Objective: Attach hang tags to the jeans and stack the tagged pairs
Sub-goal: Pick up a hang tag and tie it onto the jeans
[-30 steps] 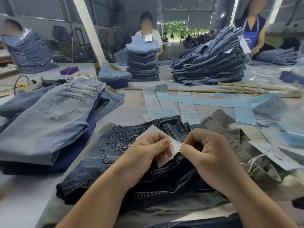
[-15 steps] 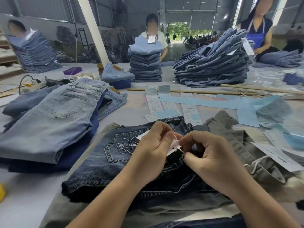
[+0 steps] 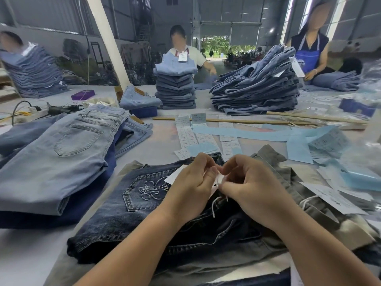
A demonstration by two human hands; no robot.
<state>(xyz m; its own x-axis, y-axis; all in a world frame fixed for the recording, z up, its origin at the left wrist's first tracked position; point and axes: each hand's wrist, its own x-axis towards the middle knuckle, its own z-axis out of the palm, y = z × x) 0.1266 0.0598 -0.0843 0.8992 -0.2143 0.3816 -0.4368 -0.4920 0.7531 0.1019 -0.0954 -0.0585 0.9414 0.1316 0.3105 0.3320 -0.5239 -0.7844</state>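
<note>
A dark blue pair of jeans [image 3: 115, 219] with an embroidered back pocket lies folded in front of me on grey trousers [image 3: 276, 166]. My left hand [image 3: 191, 188] pinches a white hang tag [image 3: 175, 176] over the waistband. My right hand [image 3: 253, 188] pinches the tag's white string [image 3: 214, 207], whose loose end hangs down onto the dark denim. Both hands meet at the tag's hole. To the left lies a pile of light blue jeans [image 3: 55, 153] on navy ones.
Strips of white labels [image 3: 185, 133] and light blue paper [image 3: 268, 135] lie on the table beyond my hands. More white tags [image 3: 329, 199] lie at the right. Tall jeans stacks [image 3: 175, 87] [image 3: 257, 87] stand at the back, with people working behind them. A wooden stick [image 3: 247, 121] crosses the table.
Both hands have drawn closer together over the waistband. The tag has turned in my left hand, and the white string now shows hanging below my right fingers.
</note>
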